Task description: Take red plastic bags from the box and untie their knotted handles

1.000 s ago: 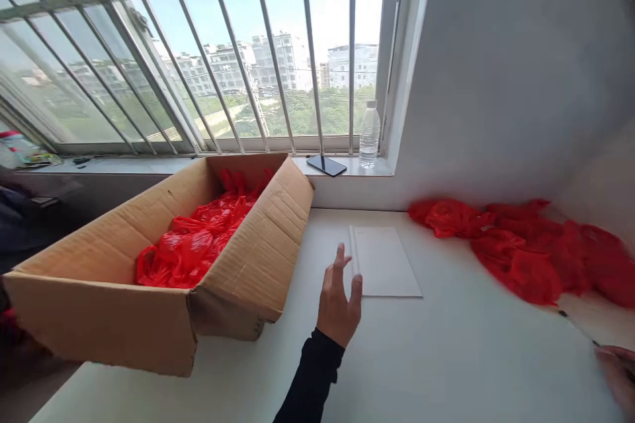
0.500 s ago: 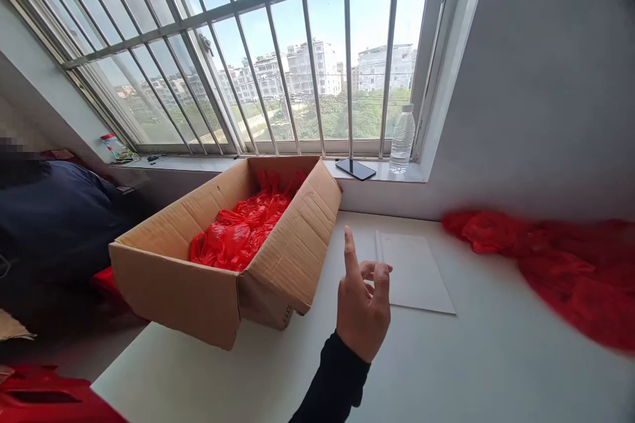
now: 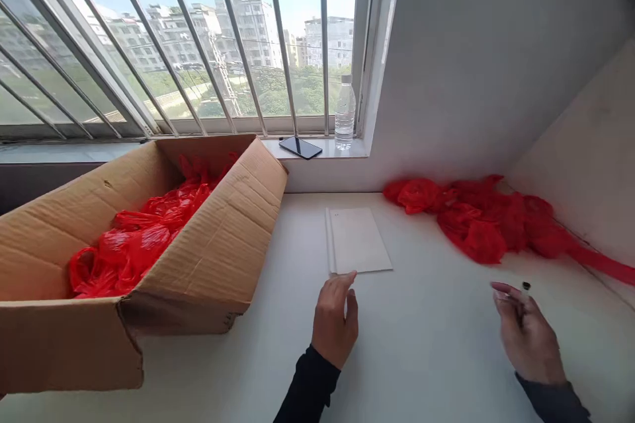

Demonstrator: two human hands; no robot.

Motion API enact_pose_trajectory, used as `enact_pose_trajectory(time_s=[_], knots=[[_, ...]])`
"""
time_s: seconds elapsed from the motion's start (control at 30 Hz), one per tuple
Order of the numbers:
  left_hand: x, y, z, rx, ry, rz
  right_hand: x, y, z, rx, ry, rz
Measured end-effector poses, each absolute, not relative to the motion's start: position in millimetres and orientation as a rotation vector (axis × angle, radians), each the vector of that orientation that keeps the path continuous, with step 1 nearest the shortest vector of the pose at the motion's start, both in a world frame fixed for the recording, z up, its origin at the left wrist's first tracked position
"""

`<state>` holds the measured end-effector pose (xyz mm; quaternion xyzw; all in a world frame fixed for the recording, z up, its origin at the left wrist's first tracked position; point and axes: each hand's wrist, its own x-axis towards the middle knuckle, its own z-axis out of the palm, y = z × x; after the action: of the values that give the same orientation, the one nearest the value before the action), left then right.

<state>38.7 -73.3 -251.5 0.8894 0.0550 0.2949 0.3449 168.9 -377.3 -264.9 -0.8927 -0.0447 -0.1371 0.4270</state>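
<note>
So the person's left hand [image 3: 335,321] hangs kinda loose, fingers half bent and thumb apart, with nothing in it, right by the near edge of a flat white booklet [image 3: 362,241]. Can't tell if the fingertips actually touch it. The right hand [image 3: 532,345], off toward the counter's right side, has its fingers closed around some thin pen-like thing [image 3: 526,286]; only its dark end shows clearly, the rest is pretty much hidden by the fingers. The booklet lies flat on the white counter [image 3: 417,357], not far from the back edge, with a narrow strip down its left side. Right of it there's a heap of red plastic [image 3: 476,218] along the back edge, trailing off toward the right edge. The counter's left side is taken up by a big open cardboard box [image 3: 208,258] with crumpled red bags [image 3: 143,238] in it. Past the back edge, on the windowsill [image 3: 64,153], a phone [image 3: 300,147] lies flat next to an upright clear bottle [image 3: 344,115], with window bars [image 3: 325,33] behind.
</note>
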Motion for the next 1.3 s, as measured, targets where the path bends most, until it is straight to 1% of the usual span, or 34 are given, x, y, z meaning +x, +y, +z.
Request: enact_pose_trajectory(time_s=[0.13, 0.3, 0.57, 0.97, 1.3], knots=[[42, -69, -274, 2.316, 0.09, 0.838, 139, -320, -261, -2.0, -0.418, -0.13], [45, -66, -283, 2.326, 0.058, 0.913, 136, -281, -256, -1.952, -0.513, 0.046], [46, -67, -282, 2.339, 0.071, 0.936, 140, -284, -266, -1.979, -0.617, 0.084], [47, -66, -283, 2.325, 0.091, 0.902, 143, -288, -264, -2.059, -0.527, 0.011], [45, -67, -284, 2.311, 0.11, 0.889, 147, -295, -261, -2.118, -0.438, 0.027]])
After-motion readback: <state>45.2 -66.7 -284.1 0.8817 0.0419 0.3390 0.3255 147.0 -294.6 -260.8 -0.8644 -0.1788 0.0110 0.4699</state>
